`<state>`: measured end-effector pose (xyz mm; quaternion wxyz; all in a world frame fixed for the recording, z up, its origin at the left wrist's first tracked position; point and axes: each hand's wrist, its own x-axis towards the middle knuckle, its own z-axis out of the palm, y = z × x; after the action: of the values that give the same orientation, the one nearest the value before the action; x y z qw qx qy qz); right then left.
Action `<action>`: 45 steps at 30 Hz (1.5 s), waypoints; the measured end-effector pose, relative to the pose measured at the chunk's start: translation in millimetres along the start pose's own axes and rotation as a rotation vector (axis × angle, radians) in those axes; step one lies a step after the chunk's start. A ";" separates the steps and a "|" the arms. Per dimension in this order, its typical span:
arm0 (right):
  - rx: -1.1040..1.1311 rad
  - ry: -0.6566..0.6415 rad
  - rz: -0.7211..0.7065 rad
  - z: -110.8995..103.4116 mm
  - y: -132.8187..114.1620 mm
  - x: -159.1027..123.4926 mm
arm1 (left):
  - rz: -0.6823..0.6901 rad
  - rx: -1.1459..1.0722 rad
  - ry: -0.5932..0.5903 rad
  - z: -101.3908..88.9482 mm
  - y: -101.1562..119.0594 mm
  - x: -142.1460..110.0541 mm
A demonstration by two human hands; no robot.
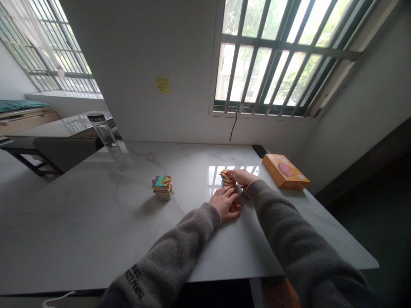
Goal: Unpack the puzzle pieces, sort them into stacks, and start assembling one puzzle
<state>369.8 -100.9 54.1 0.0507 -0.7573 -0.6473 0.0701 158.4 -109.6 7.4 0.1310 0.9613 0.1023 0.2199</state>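
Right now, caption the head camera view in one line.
Left hand and right hand rest on a puzzle-piece stack on a marble table.

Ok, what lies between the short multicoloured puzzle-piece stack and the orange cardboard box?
In the head view: the left hand and right hand, on a second pile of puzzle pieces.

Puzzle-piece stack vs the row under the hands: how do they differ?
The stack is compact and squared; the row is long and leaning. The stack shows a teal, multicoloured top; the row looks mostly orange. The left hand and right hand touch the row, not the stack. Both are flat puzzle pieces on the marble table.
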 end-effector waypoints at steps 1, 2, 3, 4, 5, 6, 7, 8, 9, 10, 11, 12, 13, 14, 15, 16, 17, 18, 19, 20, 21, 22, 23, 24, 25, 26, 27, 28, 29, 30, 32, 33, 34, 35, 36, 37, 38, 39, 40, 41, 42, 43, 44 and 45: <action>0.009 -0.017 0.013 -0.1 -0.9 -0.4 | -0.002 0.005 0.001 -0.9 0.0 0.0; 0.016 -0.031 0.023 -0.7 -2.0 -0.9 | -0.003 0.011 -0.001 -1.9 -0.1 0.0; 0.022 -0.041 0.028 -1.6 -3.4 -1.3 | -0.002 0.020 -0.004 -3.0 -0.1 -0.1; 0.026 -0.052 0.026 -2.8 -5.2 -1.4 | -0.003 0.031 -0.009 -4.3 -0.1 -0.4; 0.028 -0.060 0.022 -4.1 -7.2 -1.2 | -0.006 0.040 -0.014 -5.7 -0.3 -0.9; 0.027 -0.067 0.016 -5.2 -9.5 -0.7 | -0.008 0.048 -0.021 -7.3 -0.5 -1.7; 0.022 -0.072 0.008 -6.1 -12.0 0.1 | -0.009 0.054 -0.029 -9.0 -0.9 -3.0; 0.015 -0.076 -0.004 -6.7 -14.6 1.1 | -0.011 0.057 -0.036 -10.9 -1.5 -4.7; 0.006 -0.079 -0.020 -6.9 -17.3 2.1 | -0.013 0.059 -0.041 -13.1 -2.2 -6.9; -0.002 -0.081 -0.039 -6.8 -20.0 3.0 | -0.013 0.061 -0.045 -15.4 -3.2 -9.6; -0.010 -0.084 -0.058 -6.5 -22.7 3.8 | -0.013 0.062 -0.046 -17.8 -4.4 -12.6; -0.016 -0.086 -0.075 -6.1 -25.3 4.3 | -0.013 0.063 -0.045 -20.1 -5.6 -15.8; -0.022 -0.089 -0.089 -5.8 -27.7 4.8 | -0.013 0.064 -0.043 -22.3 -6.9 -19.0; -0.026 -0.092 -0.100 -5.7 -29.8 5.1 | -0.012 0.064 -0.043 -24.0 -8.2 -22.1; -0.030 -0.095 -0.109 -5.8 -31.5 5.4 | -0.011 0.062 -0.043 -25.3 -9.4 -24.9; -0.033 -0.100 -0.115 -6.1 -32.7 5.8 | -0.012 0.060 -0.044 -25.9 -10.4 -27.4; -0.036 -0.104 -0.120 -6.6 -33.5 6.4 | -0.015 0.058 -0.044 -26.0 -11.1 -29.6; -0.039 -0.108 -0.124 -7.3 -33.7 7.0 | -0.016 0.055 -0.044 -25.7 -11.7 -31.4; -0.041 -0.111 -0.128 -7.9 -33.3 7.7 | -0.015 0.053 -0.043 -25.1 -12.0 -32.9; -0.042 -0.113 -0.132 -8.3 -32.4 8.5 | -0.013 0.053 -0.037 -24.5 -12.2 -34.0; -0.040 -0.114 -0.137 -8.5 -31.2 9.3 | -0.010 0.055 -0.025 -24.2 -12.4 -34.9; -0.036 -0.115 -0.143 -8.3 -29.6 10.0 | -0.004 0.058 -0.008 -24.4 -12.9 -35.3; -0.030 -0.115 -0.150 -7.7 -27.8 10.6 | 0.004 0.062 0.012 -25.1 -13.7 -35.1; -0.024 -0.114 -0.157 -6.7 -25.9 11.1 | 0.015 0.063 0.033 -26.2 -15.2 -34.4; -0.017 -0.111 -0.163 -5.4 -24.1 11.4 | 0.027 0.059 0.051 -27.7 -17.4 -32.9; -0.010 -0.103 -0.170 -3.9 -22.5 11.5 | 0.037 0.050 0.065 -29.1 -20.5 -30.6; -0.004 -0.092 -0.178 -2.2 -21.0 11.6 | 0.038 0.035 0.076 -30.1 -24.3 -27.6; 0.002 -0.079 -0.188 -0.5 -19.7 11.6 | 0.025 0.015 0.086 -30.4 -28.8 -23.9; 0.008 -0.064 -0.199 1.0 -18.7 11.5 | -0.007 -0.006 0.095 -29.9 -33.8 -19.6; 0.014 -0.049 -0.212 2.2 -17.8 11.5 | -0.055 -0.027 0.102 -28.5 -38.8 -15.0; 0.026 -0.029 -0.243 3.3 -16.5 11.7 | -0.160 -0.060 0.100 -23.7 -47.8 -5.3; 0.031 -0.023 -0.259 3.2 -15.8 11.8 | -0.197 -0.073 0.093 -20.9 -51.4 -0.7; 0.033 -0.020 -0.274 2.7 -15.1 11.9 | -0.215 -0.085 0.084 -18.1 -54.0 3.4; 0.034 -0.017 -0.284 1.9 -14.2 12.1 | -0.215 -0.099 0.076 -15.6 -55.7 6.8; 0.032 -0.015 -0.293 0.8 -13.3 12.3 | -0.202 -0.114 0.069 -13.7 -56.7 9.4; 0.029 -0.016 -0.298 -0.3 -12.3 12.5 | -0.187 -0.128 0.066 -12.5 -56.9 11.0; 0.024 -0.018 -0.302 -1.3 -11.4 12.7 | -0.174 -0.141 0.066 -11.9 -56.5 11.8; 0.018 -0.022 -0.304 -2.1 -10.7 12.9 | -0.165 -0.151 0.069 -11.9 -55.7 11.8; 0.010 -0.026 -0.307 -2.8 -10.4 13.1 | -0.161 -0.155 0.075 -12.5 -54.7 11.1; 0.002 -0.029 -0.309 -3.1 -10.4 13.3 | -0.162 -0.154 0.083 -13.4 -53.5 10.1; -0.007 -0.029 -0.310 -3.1 -10.9 13.5 | -0.163 -0.151 0.092 -14.5 -52.3 9.0; -0.018 -0.026 -0.310 -2.9 -11.7 13.6 | -0.164 -0.147 0.095 -15.6 -51.0 7.9; -0.028 -0.022 -0.309 -2.4 -12.7 13.7 | -0.166 -0.142 0.094 -16.7 -49.8 7.0; -0.039 -0.018 -0.307 -1.8 -13.7 13.8 | -0.170 -0.137 0.089 -17.6 -48.8 6.3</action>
<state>358.8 -85.1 57.6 0.0401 -0.6497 -0.7570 0.0559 149.3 -58.3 10.7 0.2099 0.9272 0.1737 0.2572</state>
